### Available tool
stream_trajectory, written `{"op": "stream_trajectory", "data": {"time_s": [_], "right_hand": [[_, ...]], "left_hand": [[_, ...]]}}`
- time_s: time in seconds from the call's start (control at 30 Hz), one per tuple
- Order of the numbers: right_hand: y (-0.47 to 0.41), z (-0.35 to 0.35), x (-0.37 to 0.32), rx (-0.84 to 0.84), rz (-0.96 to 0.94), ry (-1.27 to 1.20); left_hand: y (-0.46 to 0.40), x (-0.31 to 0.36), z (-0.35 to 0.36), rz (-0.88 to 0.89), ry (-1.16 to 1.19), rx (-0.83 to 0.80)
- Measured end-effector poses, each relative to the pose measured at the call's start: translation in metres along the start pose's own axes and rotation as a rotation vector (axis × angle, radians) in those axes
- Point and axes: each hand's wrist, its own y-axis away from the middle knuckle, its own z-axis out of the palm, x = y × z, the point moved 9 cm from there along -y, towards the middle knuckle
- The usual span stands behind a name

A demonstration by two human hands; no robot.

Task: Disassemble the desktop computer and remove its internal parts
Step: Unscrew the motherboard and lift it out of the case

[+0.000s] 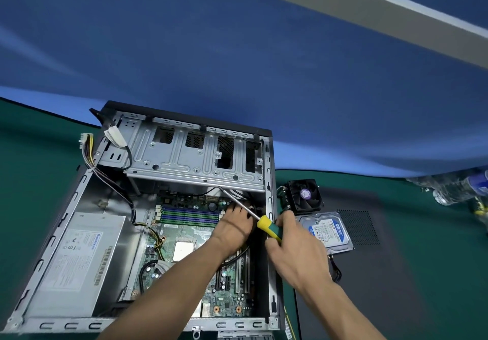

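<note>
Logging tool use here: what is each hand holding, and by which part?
The right hand grips the yellow-and-green screwdriver by its handle. Whether the left hand, down in the open computer case, holds anything cannot be told.

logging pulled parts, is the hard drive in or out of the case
Out. The hard drive lies on the side panel right of the open case, beside the removed fan.

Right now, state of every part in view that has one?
Computer case: open, side panel off.
Power supply: still in case.
Motherboard: still mounted.
Cooler fan: out, on mat.
Hard drive: out, label up.
Screwdriver: tip inside case.
Right hand: grips screwdriver.
Left hand: on motherboard, fingers hidden.
</note>
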Motion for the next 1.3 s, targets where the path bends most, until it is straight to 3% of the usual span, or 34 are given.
{"op": "stream_trajectory", "data": {"time_s": [0.27, 0.6, 0.7, 0.83, 1.03, 1.3], "right_hand": [[-0.004, 0.004, 0.008, -0.02, -0.001, -0.073], [-0.013, 0.011, 0.016, -0.055, -0.011, -0.146], [-0.017, 0.011, 0.016, -0.059, -0.036, -0.155], [-0.026, 0.008, 0.014, -0.03, -0.068, -0.163], [-0.036, 0.004, 0.024, 0.013, -0.06, -0.421], [-0.038, -0.016, 0.03, -0.011, -0.139, -0.89]], "left_hand": [[0.003, -0.003, -0.001, -0.076, 0.075, 0.053], [0.007, -0.003, -0.016, -0.047, 0.21, 0.116], [0.013, -0.017, -0.028, -0.157, 0.386, 0.134], [0.035, -0.04, -0.042, -0.479, 0.753, 0.167], [0.064, -0.041, -0.079, -0.688, 1.139, 0.279], [0.058, 0.002, -0.116, -0.701, 1.575, 0.186]]}}
